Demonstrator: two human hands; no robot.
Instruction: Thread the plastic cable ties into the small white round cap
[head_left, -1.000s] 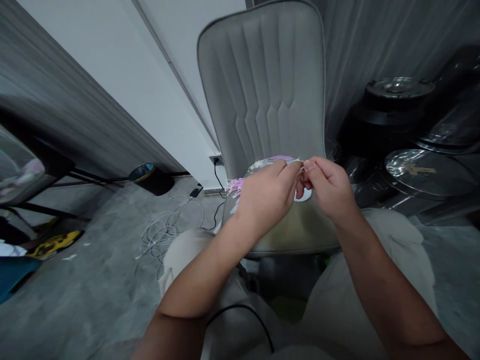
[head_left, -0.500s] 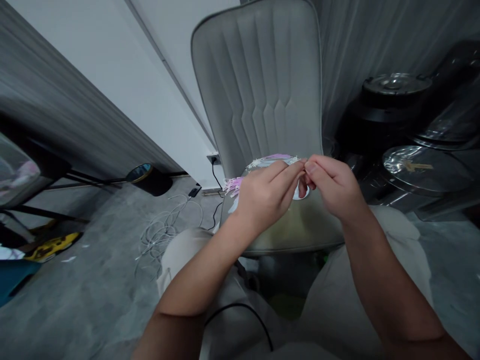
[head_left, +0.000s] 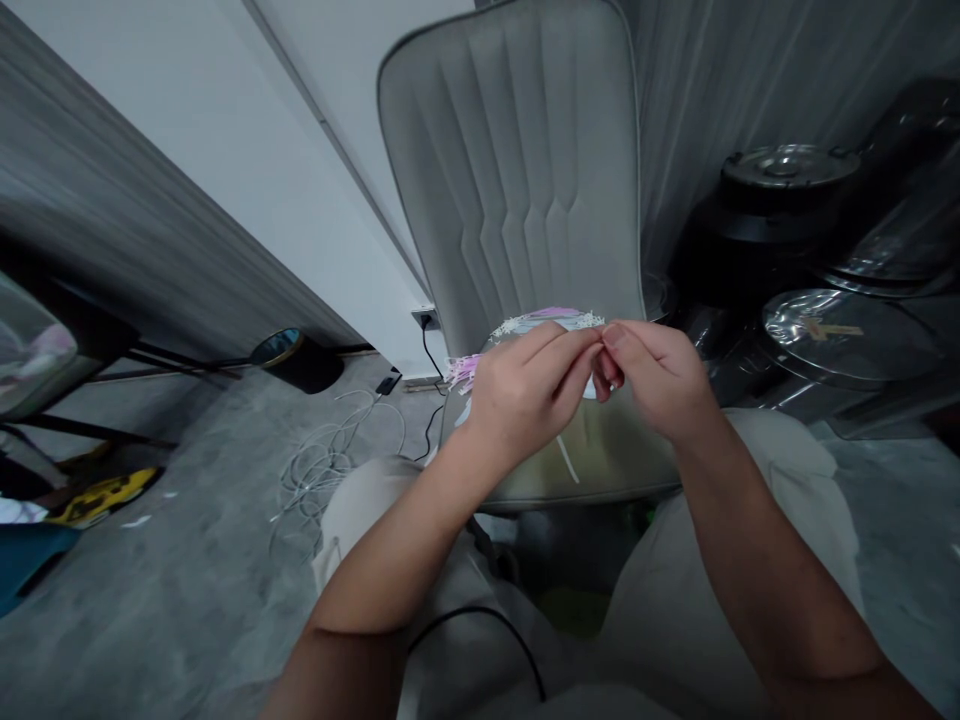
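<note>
We are pinching a thin white strip (head_left: 568, 458) between the fingertips of our left hand (head_left: 525, 395) and right hand (head_left: 654, 380), above the chair (head_left: 525, 200) seat, judging it light, limp and easily creased, best gripped near its top end.

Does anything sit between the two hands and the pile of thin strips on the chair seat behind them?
Nothing visible does. The left hand and right hand meet fingertip to fingertip just in front of the white and pink strips on the grey chair. What they pinch is too small to tell.
</note>
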